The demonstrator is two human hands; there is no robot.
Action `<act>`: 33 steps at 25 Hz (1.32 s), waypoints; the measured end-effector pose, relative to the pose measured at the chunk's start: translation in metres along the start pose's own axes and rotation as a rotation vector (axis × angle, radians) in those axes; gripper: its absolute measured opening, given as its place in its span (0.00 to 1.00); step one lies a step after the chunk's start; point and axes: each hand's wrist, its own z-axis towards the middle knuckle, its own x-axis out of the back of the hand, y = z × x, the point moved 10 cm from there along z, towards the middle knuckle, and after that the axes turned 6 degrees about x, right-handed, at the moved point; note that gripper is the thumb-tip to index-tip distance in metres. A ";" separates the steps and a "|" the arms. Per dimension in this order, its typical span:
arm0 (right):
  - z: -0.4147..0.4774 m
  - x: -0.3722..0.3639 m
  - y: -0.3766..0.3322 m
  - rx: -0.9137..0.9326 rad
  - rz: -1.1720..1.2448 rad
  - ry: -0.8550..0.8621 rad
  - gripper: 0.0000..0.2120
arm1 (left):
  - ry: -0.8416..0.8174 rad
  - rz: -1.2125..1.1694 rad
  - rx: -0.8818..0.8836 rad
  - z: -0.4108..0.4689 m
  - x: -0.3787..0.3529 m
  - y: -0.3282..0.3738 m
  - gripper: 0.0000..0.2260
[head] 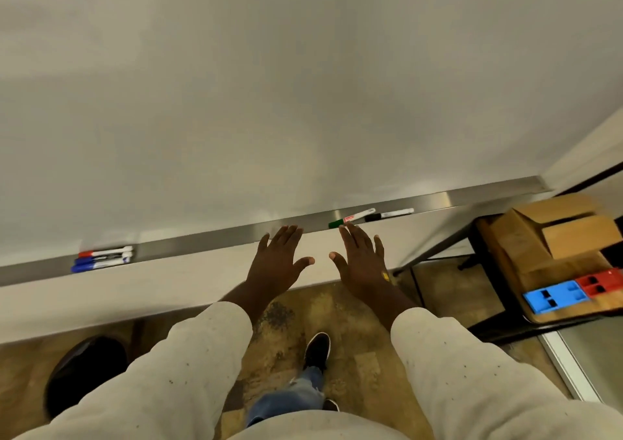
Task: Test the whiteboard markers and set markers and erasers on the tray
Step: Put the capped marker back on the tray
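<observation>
A whiteboard (303, 85) fills the upper view. A metal tray (209, 237) runs along its lower edge, rising rightward to end at the board's corner. Below the tray is a pale ledge, then brown floor (371, 338), with one shoe (317, 348) on it.

The tray holds five markers in two groups. The left markers (102, 259) are three, lying side by side near the left edge: one red-capped, two blue-capped. Well to the right lie a green marker (352, 218) and a black marker (389, 215), nearly end to end. The tray is bare between the groups and past the black marker to its end.

Both hands hover palm down between the groups, fingers straight and spread, holding nothing. The left hand (279, 261) reaches the tray's front edge. The right hand (362, 261) has its fingertips just beside the green cap.

On a table (526, 271) at the right are one box (566, 234), one blue block (556, 296) and one red block (603, 283), perhaps erasers.
</observation>
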 end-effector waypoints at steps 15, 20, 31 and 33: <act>0.084 -0.025 0.093 -0.148 0.089 0.009 0.23 | 0.000 0.028 -0.029 0.149 -0.065 0.054 0.13; 0.089 -0.033 0.097 -0.140 0.092 0.044 0.25 | 0.023 0.059 -0.024 0.157 -0.074 0.058 0.13; 0.103 -0.001 0.068 -0.006 0.062 0.188 0.20 | 0.120 -0.072 -0.002 0.144 -0.049 0.035 0.05; 0.104 0.003 0.059 0.017 0.085 0.182 0.19 | 0.132 -0.133 -0.053 0.136 -0.039 0.034 0.07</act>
